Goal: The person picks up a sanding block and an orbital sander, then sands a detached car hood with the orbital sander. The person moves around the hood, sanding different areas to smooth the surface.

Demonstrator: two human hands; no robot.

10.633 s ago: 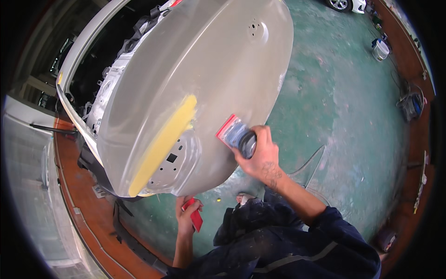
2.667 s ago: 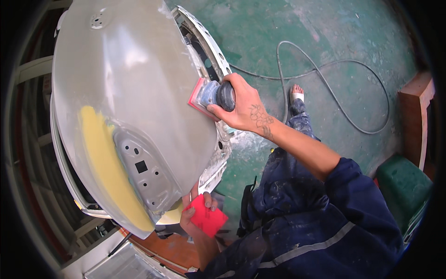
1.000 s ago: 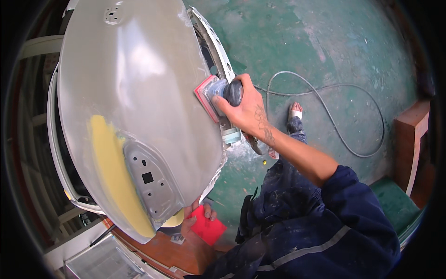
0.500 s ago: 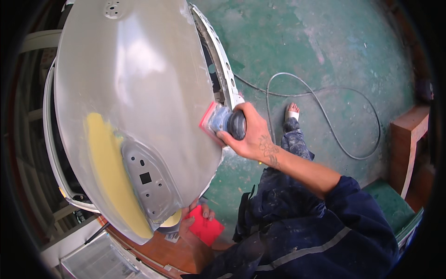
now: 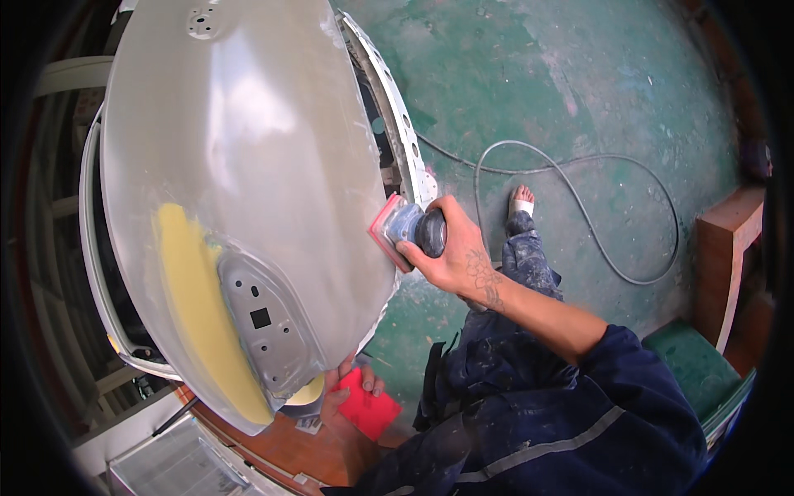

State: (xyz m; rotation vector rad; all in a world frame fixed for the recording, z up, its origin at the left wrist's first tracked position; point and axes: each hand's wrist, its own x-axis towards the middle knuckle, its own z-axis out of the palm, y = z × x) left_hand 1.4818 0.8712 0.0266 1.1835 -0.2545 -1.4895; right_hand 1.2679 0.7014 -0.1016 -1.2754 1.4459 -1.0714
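Note:
My right hand (image 5: 455,263) is closed around the dark round grip of a small sander (image 5: 407,225). Its blue body carries a square pad with a red sheet on its face, tilted against the right edge of a large curved grey car panel (image 5: 298,174). Lower down, a folded red abrasive sheet (image 5: 370,405) is held in my left hand (image 5: 334,403), close under the panel's bottom corner. Yellow filler (image 5: 188,289) covers a long strip at the panel's lower left, beside a recessed plate (image 5: 269,326) with several holes.
A grey hose (image 5: 571,194) lies looped on the green floor (image 5: 529,83). At the right stand a reddish-brown wooden piece (image 5: 728,219) and a green box-like thing (image 5: 691,364). A white perforated metal edge (image 5: 389,91) runs beside the panel. Below it is a glass-topped frame (image 5: 169,459).
My right hand and the sander have shifted slightly right and down, out toward the panel's edge. My left hand keeps its hold on the red sheet, nearly still.

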